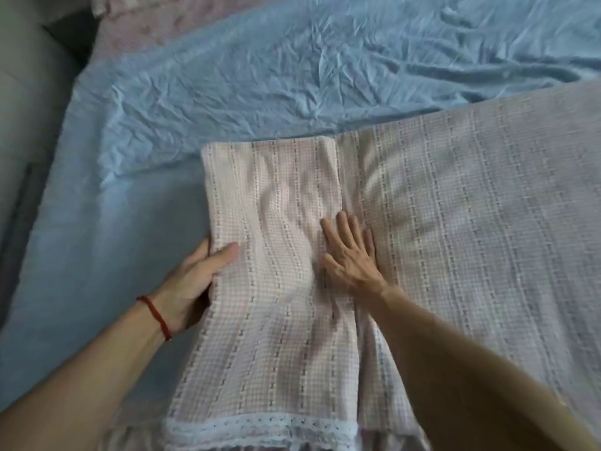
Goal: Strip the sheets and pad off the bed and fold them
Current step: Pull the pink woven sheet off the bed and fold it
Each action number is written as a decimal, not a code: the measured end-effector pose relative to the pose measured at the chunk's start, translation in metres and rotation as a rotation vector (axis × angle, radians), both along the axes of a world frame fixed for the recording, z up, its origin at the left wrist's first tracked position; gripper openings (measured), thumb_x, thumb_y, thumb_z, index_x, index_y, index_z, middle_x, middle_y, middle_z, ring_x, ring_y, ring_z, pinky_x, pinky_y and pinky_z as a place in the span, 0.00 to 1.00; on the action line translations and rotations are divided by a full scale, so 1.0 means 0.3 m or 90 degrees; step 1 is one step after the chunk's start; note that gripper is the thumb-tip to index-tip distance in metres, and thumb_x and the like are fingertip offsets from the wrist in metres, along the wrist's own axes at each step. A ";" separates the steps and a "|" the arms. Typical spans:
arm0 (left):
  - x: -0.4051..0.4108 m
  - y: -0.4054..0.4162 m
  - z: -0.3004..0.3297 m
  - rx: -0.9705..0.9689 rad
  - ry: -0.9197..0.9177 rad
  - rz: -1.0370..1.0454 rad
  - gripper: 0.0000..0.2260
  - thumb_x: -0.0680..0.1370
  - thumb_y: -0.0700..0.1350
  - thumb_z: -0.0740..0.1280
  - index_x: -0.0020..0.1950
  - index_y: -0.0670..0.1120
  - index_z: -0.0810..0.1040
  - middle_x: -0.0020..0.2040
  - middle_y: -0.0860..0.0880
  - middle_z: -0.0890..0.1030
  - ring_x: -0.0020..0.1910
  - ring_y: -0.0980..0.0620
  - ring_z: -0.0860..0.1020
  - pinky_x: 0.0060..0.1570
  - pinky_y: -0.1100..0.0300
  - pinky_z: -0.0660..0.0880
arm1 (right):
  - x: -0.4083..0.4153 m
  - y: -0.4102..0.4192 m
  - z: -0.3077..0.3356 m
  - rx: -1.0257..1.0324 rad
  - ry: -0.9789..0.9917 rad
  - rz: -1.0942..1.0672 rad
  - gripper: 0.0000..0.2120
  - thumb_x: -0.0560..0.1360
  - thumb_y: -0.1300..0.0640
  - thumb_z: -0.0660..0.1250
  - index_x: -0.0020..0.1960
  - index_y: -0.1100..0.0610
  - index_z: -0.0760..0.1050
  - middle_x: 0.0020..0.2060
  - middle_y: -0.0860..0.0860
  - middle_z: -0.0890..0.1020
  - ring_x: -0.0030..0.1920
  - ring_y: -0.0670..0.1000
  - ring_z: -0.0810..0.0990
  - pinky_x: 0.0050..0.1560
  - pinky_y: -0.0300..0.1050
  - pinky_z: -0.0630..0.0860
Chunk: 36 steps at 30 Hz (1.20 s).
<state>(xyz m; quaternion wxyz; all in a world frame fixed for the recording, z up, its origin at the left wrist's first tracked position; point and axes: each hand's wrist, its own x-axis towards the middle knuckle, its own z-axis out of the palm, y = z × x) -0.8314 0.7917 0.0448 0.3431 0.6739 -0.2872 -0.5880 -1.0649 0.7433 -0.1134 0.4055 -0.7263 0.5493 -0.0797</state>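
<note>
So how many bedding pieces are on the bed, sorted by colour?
Pink checked sheet with lace trim, partly folded: 1
Light blue wrinkled sheet: 1
Pink floral fabric at the far edge: 1
Total: 3

The left hand holds the folded edge of the checked sheet; the right hand presses flat on it.

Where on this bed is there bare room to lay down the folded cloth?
Free: the smooth stretch of blue sheet left of the checked cloth, beside the left hand, and the wrinkled blue area beyond the cloth's far edge. Crowded: the middle and right, covered by the cloth, where the right hand presses.
</note>
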 end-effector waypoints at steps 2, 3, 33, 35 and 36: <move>-0.124 -0.013 0.097 -0.010 0.065 -0.031 0.23 0.78 0.40 0.66 0.72 0.54 0.73 0.62 0.49 0.83 0.55 0.51 0.83 0.48 0.58 0.82 | -0.078 0.003 0.119 0.096 -0.159 0.001 0.28 0.85 0.43 0.49 0.80 0.56 0.60 0.81 0.58 0.54 0.81 0.64 0.47 0.79 0.66 0.44; -0.191 -0.025 0.133 -0.014 0.072 -0.053 0.24 0.78 0.39 0.66 0.72 0.56 0.72 0.62 0.49 0.83 0.54 0.51 0.83 0.48 0.57 0.82 | -0.122 0.019 0.176 0.132 -0.242 -0.008 0.29 0.85 0.41 0.49 0.76 0.59 0.67 0.78 0.58 0.62 0.79 0.67 0.56 0.78 0.67 0.51; -0.775 0.147 -0.334 0.244 -0.492 -0.100 0.22 0.75 0.61 0.70 0.58 0.47 0.71 0.55 0.44 0.83 0.56 0.41 0.81 0.56 0.51 0.77 | -0.906 0.133 0.198 0.154 -0.097 -0.415 0.18 0.77 0.39 0.67 0.52 0.53 0.71 0.42 0.48 0.81 0.41 0.51 0.80 0.42 0.49 0.75; -0.760 0.059 -0.344 0.212 -0.469 -0.052 0.22 0.77 0.63 0.67 0.57 0.45 0.73 0.54 0.44 0.82 0.56 0.41 0.81 0.56 0.51 0.76 | -0.875 -0.025 0.191 0.176 -0.173 -0.503 0.20 0.77 0.39 0.67 0.50 0.58 0.76 0.37 0.49 0.81 0.35 0.49 0.79 0.36 0.45 0.76; -0.751 0.002 -0.351 0.195 -0.462 -0.032 0.22 0.78 0.62 0.65 0.57 0.44 0.74 0.54 0.42 0.82 0.56 0.40 0.80 0.57 0.51 0.76 | -0.860 -0.109 0.180 0.205 -0.217 -0.546 0.20 0.78 0.42 0.68 0.46 0.60 0.77 0.33 0.51 0.79 0.30 0.48 0.77 0.30 0.43 0.74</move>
